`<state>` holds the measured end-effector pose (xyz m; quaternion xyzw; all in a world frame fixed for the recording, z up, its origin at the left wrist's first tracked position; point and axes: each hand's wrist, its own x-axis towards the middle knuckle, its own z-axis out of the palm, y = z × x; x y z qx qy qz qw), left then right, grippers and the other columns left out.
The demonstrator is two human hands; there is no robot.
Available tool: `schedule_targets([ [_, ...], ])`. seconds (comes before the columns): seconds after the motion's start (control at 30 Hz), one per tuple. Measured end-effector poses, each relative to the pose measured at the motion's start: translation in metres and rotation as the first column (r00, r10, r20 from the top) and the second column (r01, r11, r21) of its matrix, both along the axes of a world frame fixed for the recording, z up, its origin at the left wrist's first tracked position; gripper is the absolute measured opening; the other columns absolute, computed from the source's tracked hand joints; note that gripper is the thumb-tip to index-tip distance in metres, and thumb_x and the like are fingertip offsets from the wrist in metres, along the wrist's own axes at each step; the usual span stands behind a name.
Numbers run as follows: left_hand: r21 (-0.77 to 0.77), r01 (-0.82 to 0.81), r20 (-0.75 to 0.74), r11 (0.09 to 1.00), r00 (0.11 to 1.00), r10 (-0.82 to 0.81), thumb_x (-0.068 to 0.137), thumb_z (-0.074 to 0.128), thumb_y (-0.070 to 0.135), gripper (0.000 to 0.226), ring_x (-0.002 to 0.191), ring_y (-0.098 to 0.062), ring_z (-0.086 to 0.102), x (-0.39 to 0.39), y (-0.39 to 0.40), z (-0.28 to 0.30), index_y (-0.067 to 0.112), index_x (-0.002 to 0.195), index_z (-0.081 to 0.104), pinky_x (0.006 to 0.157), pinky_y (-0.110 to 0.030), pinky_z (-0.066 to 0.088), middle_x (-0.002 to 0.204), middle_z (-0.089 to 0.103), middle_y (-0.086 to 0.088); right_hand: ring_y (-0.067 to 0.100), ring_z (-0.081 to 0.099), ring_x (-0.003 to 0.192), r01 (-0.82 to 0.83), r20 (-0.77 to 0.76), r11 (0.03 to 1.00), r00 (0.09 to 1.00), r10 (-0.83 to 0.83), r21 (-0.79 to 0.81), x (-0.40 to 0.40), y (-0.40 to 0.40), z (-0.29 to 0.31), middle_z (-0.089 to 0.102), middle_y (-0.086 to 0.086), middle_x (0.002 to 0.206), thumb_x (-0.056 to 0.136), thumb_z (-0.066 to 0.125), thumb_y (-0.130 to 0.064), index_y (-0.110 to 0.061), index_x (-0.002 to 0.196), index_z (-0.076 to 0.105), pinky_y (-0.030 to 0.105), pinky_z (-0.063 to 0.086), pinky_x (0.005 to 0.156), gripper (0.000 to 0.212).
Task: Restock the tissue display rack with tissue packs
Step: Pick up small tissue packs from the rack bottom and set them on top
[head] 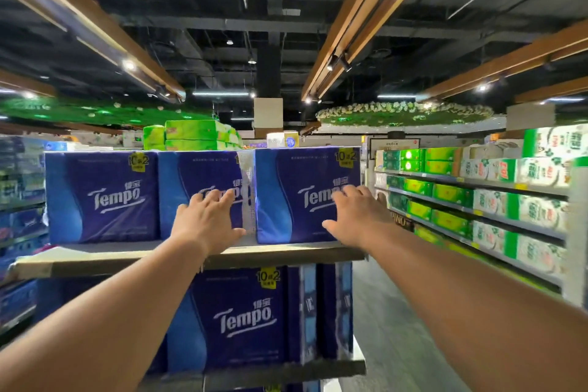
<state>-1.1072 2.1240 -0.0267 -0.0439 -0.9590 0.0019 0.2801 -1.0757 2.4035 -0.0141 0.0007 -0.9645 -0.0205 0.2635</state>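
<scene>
Both bare arms are stretched forward and slightly upward toward the top shelf (pixel 127 256) of the display rack. The left hand (pixel 206 219) is laid flat, fingers spread apart, against the front of the middle tissue pack (pixel 203 175); nothing is clasped in it. The right hand (pixel 356 216) is likewise opened wide, its palm set against the front of the right tissue pack (pixel 302 169), with the fingertips reaching that pack's right edge.

Three blue Tempo packs are counted on the top shelf, standing upright side by side: one under each hand, and a left tissue pack (pixel 101 197) well beyond the left hand. On the lower shelf (pixel 286 371), beneath the wrists, one pack (pixel 238 318) is seen facing forward, with at least two more turned edge-on just to its right. Shelves of green packs (pixel 445 194) are seen farther right of the right hand.
</scene>
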Motion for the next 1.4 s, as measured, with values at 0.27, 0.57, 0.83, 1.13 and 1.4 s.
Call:
schedule_targets([
  [0.27,-0.053,0.005,0.114,0.999,0.993,0.001,0.091,0.055,0.073,0.096,0.146,-0.028,0.036,0.124,-0.023,-0.029,0.029,0.165,0.012,0.112,-0.046,0.039,0.163,0.035,0.005,0.028,0.035,0.136,-0.006,0.095,1.0,0.995,0.007,-0.012,0.123,-0.03,-0.041,0.043,0.001,0.142,0.094,0.05,-0.057,-0.025,0.138,0.045,0.055,0.027,0.111,0.055],
  [0.57,-0.004,0.084,0.097,0.996,0.992,-0.083,0.092,0.053,0.073,0.096,0.149,-0.028,0.034,0.211,-0.061,-0.006,0.028,0.165,0.01,0.115,-0.047,0.039,0.166,0.031,0.004,0.029,0.036,0.135,0.043,0.035,0.999,0.998,-0.043,-0.003,0.23,-0.077,-0.011,0.044,0.002,0.14,0.095,0.05,-0.057,-0.023,0.137,0.045,0.056,0.028,0.114,0.054],
  [0.83,-0.029,0.181,0.09,0.983,0.98,-0.178,0.093,0.051,0.072,0.095,0.153,-0.03,0.028,0.273,-0.122,-0.001,0.028,0.166,0.008,0.119,-0.048,0.035,0.167,0.028,0.003,0.029,0.034,0.138,0.098,0.005,0.994,0.995,-0.098,-0.043,0.306,-0.155,-0.006,0.043,0.002,0.143,0.095,0.047,-0.057,-0.024,0.138,0.044,0.054,0.027,0.113,0.054],
  [1.13,-0.026,0.179,0.128,0.984,0.976,-0.174,0.094,0.052,0.07,0.092,0.154,-0.027,0.028,0.323,-0.174,-0.015,0.029,0.165,0.011,0.121,-0.046,0.033,0.169,0.026,0.003,0.03,0.036,0.137,0.089,0.019,0.995,0.996,-0.089,-0.047,0.361,-0.211,-0.017,0.044,0.003,0.145,0.095,0.047,-0.055,-0.023,0.144,0.042,0.055,0.026,0.114,0.058],
  [1.4,0.002,0.116,0.273,0.993,0.955,-0.113,0.094,0.054,0.069,0.091,0.148,-0.034,0.035,0.366,-0.191,-0.087,0.026,0.164,0.017,0.113,-0.053,0.037,0.165,0.033,-0.003,0.031,0.039,0.136,0.079,0.136,0.967,0.99,-0.047,-0.244,0.389,-0.23,-0.103,0.046,0.006,0.144,0.093,0.053,-0.057,-0.02,0.141,0.046,0.053,0.034,0.111,0.06],
])
